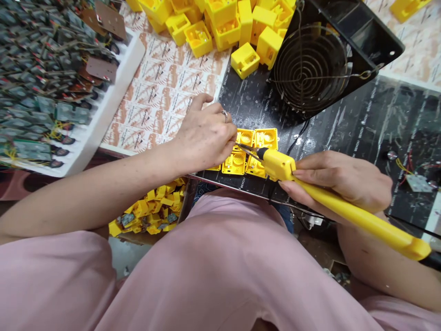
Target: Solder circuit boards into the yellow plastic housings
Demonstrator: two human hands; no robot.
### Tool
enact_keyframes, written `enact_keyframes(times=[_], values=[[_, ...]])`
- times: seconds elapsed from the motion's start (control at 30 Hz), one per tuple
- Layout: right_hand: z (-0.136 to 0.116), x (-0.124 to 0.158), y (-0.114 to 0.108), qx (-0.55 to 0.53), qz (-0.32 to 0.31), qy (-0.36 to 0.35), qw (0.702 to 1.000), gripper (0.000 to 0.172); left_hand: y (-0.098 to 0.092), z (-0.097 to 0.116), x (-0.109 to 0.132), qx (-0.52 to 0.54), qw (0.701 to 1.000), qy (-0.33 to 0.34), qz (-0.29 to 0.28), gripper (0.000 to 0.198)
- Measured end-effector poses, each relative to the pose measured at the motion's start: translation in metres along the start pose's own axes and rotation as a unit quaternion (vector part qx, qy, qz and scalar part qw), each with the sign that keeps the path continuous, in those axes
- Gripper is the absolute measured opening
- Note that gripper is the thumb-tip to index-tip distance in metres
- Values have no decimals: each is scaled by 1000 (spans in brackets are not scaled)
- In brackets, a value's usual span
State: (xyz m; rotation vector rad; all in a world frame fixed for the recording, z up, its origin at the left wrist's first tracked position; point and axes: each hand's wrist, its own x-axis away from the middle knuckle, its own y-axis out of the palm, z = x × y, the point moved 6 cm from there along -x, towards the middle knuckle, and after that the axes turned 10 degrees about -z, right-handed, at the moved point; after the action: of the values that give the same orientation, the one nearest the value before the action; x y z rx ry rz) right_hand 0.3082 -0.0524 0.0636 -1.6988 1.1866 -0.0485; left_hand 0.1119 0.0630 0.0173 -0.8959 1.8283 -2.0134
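Note:
My right hand (344, 179) is wrapped round a yellow corded tool (279, 164) with a black collar and a thin dark metal tip, which points left over open yellow plastic cases (234, 164). Whether it is a soldering iron or a glue gun I cannot tell. The cases lie close together in two rows, with round perforated patches inside. Close to the tip, my left hand (208, 133), with a ring on one finger, has its fingers bent together at the cases. Whatever they pinch is hidden, and the hand covers part of the rows.
A black fan (310, 69) with a wire guard stands behind the cases. Yellow housings (220, 27) are piled at the back. At left, a white foam tray (129, 59) holds many circuit boards. A box of yellow parts (151, 207) sits below the bench edge; a wired board (418, 182) lies right.

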Motion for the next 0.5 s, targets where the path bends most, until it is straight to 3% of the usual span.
enact_keyframes(times=[0.23, 0.33, 0.5], values=[[-1, -3, -5, 4, -14, -21, 1000, 22, 3, -6, 1, 71, 997, 0, 42, 30], [1, -4, -4, -5, -25, -5, 1000, 20, 3, -4, 0, 60, 997, 11, 46, 33], [-6, -5, -5, 21, -21, -50, 998, 20, 2, -2, -2, 27, 998, 14, 47, 36]])
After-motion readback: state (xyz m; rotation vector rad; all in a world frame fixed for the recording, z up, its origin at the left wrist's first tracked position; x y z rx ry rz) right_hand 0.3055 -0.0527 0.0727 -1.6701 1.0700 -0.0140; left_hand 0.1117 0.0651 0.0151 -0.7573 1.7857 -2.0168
